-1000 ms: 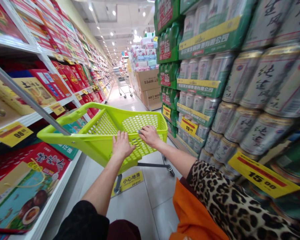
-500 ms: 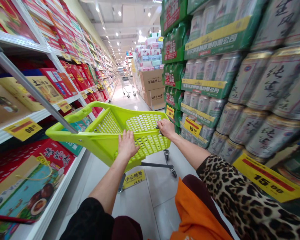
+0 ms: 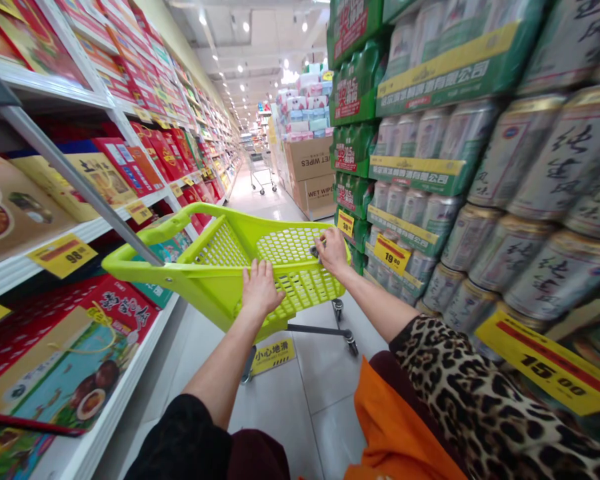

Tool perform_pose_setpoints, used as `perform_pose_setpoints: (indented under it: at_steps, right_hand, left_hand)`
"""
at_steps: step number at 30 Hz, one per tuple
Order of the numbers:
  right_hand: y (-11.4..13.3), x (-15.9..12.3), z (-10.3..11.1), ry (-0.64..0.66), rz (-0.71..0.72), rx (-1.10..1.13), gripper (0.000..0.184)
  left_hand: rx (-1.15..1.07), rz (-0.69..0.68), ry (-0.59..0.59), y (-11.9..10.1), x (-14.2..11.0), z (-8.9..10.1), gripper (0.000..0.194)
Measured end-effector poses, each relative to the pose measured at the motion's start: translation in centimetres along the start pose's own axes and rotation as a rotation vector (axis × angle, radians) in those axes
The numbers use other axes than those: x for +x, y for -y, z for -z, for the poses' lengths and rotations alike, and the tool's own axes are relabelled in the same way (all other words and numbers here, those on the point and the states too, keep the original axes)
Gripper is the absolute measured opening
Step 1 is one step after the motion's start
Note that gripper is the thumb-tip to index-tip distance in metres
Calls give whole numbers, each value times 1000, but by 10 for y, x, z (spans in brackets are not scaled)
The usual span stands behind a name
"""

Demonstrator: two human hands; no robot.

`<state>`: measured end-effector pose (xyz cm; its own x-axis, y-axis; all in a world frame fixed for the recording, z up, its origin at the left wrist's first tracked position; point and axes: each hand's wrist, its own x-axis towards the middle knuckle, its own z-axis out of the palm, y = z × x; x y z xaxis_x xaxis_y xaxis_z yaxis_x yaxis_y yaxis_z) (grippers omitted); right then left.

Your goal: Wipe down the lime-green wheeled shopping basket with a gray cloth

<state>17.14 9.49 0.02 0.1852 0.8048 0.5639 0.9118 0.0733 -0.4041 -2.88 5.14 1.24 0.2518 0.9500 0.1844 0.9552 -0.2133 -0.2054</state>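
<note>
A lime-green plastic shopping cart (image 3: 210,268) stands sideways in front of me, its basket showing nothing inside. My left hand (image 3: 261,288) is hooked over the near rim, about midway along, fingers bent over the edge. At the right end of the basket, my right hand (image 3: 333,251) grips the corner of the rim. A small dark fitting (image 3: 315,251) shows beside its fingers. The cart's handle end points left toward the shelf. Below are a dark lower frame bar (image 3: 315,329) and a caster wheel (image 3: 351,343).
Shelves of red gift boxes (image 3: 130,303) line the left, close to the cart. Stacked beer cans (image 3: 500,247) and green multipacks rise on the right. Ahead stand wet-wipes cartons (image 3: 310,160) and another cart (image 3: 263,172). A yellow floor sign (image 3: 275,355) lies under the cart.
My view has turned slightly left, so the cart and shelves appear a little further right. My right hand's fingers have lifted slightly at the corner; my left hand keeps its place on the rim.
</note>
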Motion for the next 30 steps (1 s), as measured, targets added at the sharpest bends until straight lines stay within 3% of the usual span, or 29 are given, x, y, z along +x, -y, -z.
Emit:
perform_pose_setpoints:
  at_steps: [3, 8, 12, 17, 21, 24, 26, 28, 30]
  right_hand:
    - [8, -10, -6, 198, 170, -107, 36]
    - [-5, -30, 0, 192, 319, -203, 35]
    - [-41, -30, 12, 229, 308, -206, 29]
    - [-77, -35, 8, 42, 119, -96, 27]
    - [-53, -45, -3, -52, 117, -25, 25]
    - [-14, -42, -3, -2, 220, 14, 29]
    - [8, -38, -1, 30, 275, 36, 41]
    - [20, -33, 4, 63, 266, 15, 48]
    - [21, -29, 11, 132, 247, -35, 42]
  left_hand:
    - [6, 8, -3, 1, -1, -1, 80]
    - [6, -9, -16, 5, -3, -1, 80]
    - [4, -9, -2, 5, -3, -1, 80]
    - [2, 14, 3, -1, -3, 0, 80]
    - [4, 37, 11, -6, -2, 2, 81]
    - [8, 39, 18, -8, -2, 3, 82]
    - [14, 35, 12, -8, -3, 3, 82]
    - [19, 26, 3, -8, -5, 3, 81]
    - [20, 18, 6, -8, -7, 3, 80]
